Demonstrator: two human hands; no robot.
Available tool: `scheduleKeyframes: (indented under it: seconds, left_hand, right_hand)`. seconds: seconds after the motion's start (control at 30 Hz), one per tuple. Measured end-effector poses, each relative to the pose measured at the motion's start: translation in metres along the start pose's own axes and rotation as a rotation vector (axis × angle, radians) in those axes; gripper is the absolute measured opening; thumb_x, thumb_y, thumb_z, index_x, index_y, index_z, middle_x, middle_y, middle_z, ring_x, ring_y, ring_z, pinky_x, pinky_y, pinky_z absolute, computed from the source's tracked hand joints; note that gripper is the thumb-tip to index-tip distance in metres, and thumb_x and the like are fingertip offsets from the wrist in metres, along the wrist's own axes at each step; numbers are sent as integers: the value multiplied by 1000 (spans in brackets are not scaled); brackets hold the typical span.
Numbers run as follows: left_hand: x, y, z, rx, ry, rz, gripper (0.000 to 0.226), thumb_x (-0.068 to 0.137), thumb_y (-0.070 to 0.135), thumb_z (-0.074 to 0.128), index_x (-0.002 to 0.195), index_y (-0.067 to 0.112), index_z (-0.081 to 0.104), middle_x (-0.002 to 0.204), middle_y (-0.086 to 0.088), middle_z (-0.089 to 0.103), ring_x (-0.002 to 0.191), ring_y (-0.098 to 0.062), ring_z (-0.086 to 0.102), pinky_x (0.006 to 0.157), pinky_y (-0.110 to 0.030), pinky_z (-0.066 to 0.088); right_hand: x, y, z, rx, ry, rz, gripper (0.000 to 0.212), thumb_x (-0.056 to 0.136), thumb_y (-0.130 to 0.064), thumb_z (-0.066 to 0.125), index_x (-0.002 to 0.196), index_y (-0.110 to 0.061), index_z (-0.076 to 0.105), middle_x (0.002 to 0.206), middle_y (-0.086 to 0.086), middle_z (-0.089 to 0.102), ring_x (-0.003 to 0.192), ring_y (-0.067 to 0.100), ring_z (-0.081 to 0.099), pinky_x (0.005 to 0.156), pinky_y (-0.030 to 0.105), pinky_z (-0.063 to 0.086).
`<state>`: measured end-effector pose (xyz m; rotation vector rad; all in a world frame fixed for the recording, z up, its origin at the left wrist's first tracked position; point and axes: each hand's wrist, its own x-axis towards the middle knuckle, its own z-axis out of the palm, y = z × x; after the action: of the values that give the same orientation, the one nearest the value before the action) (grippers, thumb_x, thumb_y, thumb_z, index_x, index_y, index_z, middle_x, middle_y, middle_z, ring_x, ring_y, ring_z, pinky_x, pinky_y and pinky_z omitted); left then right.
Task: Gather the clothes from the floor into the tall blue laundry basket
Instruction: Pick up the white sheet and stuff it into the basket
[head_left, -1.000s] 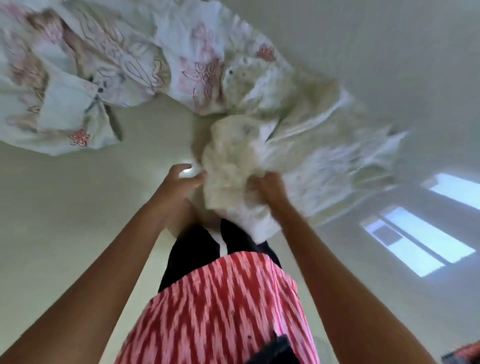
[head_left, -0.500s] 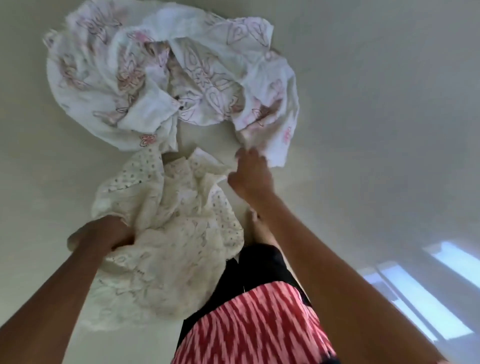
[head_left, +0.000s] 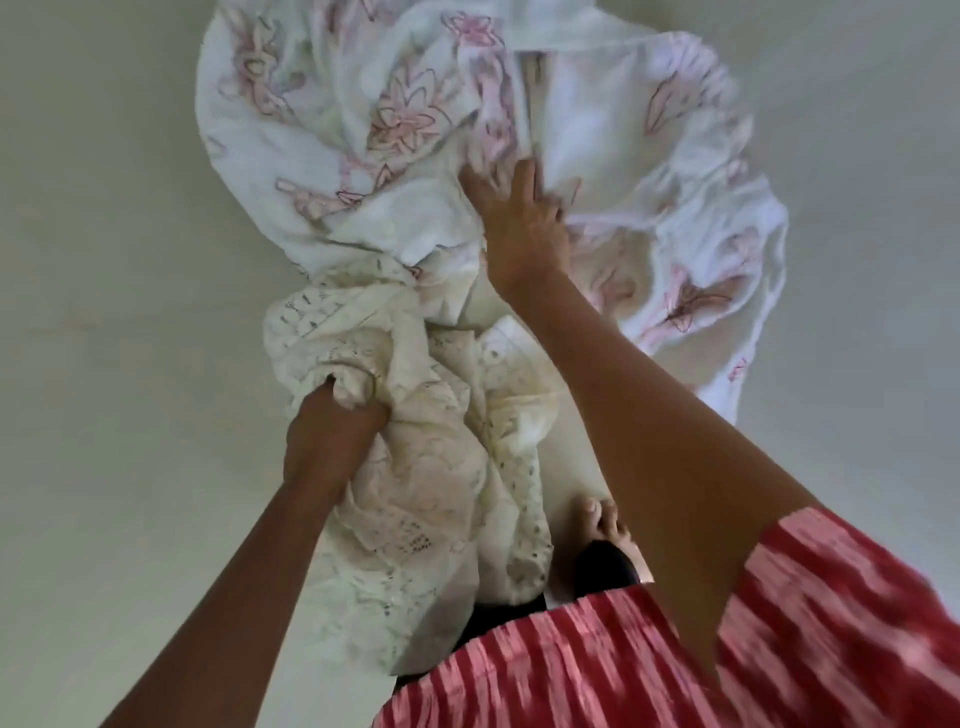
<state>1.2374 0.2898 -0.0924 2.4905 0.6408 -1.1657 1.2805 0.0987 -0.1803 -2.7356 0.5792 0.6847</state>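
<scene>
A cream lace garment hangs bunched in front of my legs, and my left hand is shut on its upper folds. Beyond it a large white cloth with pink flower print lies spread and crumpled on the pale floor. My right hand rests on that floral cloth near its middle, fingers spread and pressing into a fold; whether it grips the fabric is unclear. The tall blue laundry basket is not in view.
Pale smooth floor surrounds the clothes on all sides. My bare foot stands just right of the lace garment, below my red-and-white patterned top.
The lace garment passed from both hands into my left hand alone. My right hand let go of it and reached forward onto the floral cloth, which now fills the upper view.
</scene>
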Motion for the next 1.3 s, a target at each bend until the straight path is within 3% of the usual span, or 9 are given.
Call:
scheduleKeyframes:
  seconds: [0.07,0.2,0.3,0.43,0.63,0.87,1.07,1.17,1.3]
  left_hand:
    - [-5,-8,-9,-62,-11,-40,49,81,25,64,126,10,52,122,-16,61,115,-37,55,98,-44,45]
    - [-56,-33,-52,-155,-39,-151,61,80,29,64,135,8,45,124,-16,59,117,-37,55,100,-45,45]
    - [-112,-52,-91,-277,-47,-199,30,84,20,62,111,9,60,107,-18,65,94,-32,61,83,-37,48]
    - [-201,-72,-156,-548,-21,-312,42,81,17,64,119,0,58,116,-22,63,103,-36,61,83,-35,46]
    - [-349,-120,-226,-932,61,-448,47,84,18,63,126,1,54,122,-21,61,110,-34,60,95,-39,48]
    - [-507,-210,-279,-1321,141,-393,40,88,15,55,126,2,54,118,-16,63,103,-29,61,97,-41,47]
    - [-592,-304,-298,-1670,245,-320,29,92,13,51,120,6,54,91,-8,64,80,-20,60,69,-32,48]
    - [-623,-365,-309,-1816,281,-267,31,91,16,51,118,2,57,82,-7,67,74,-17,64,60,-29,50]
    - [-672,-448,-319,-1989,384,-172,22,93,11,43,80,6,60,49,0,67,45,-9,64,42,-17,50]
  right_hand:
    - [-14,-6,-3,77,-102,-45,51,92,-3,43,139,-21,37,141,21,41,121,42,48,101,50,39]
    - [-82,-15,-46,399,-184,87,31,88,-2,45,115,-10,60,116,17,63,107,35,60,82,34,46]
    - [-139,-17,-115,534,-238,119,38,85,-7,53,123,-8,58,122,16,63,113,32,59,89,32,46]
    - [-229,-27,-214,613,-307,107,47,81,-3,57,127,-8,57,125,12,64,121,29,54,108,35,37]
    - [-369,-71,-332,702,-372,165,46,83,-3,60,128,-8,55,127,10,61,116,24,56,85,19,39]
    - [-511,-127,-418,671,-419,-67,53,84,-3,60,136,-9,48,140,9,51,127,22,48,89,15,31]
    - [-606,-202,-431,621,-446,-339,49,85,-2,60,133,-7,50,138,9,51,127,23,47,90,16,32]
    - [-654,-254,-421,620,-459,-457,42,83,-5,63,124,-7,57,117,4,57,112,21,53,83,21,39]
    - [-726,-327,-396,627,-492,-620,37,78,-9,65,115,-8,62,115,9,63,103,22,58,71,20,43]
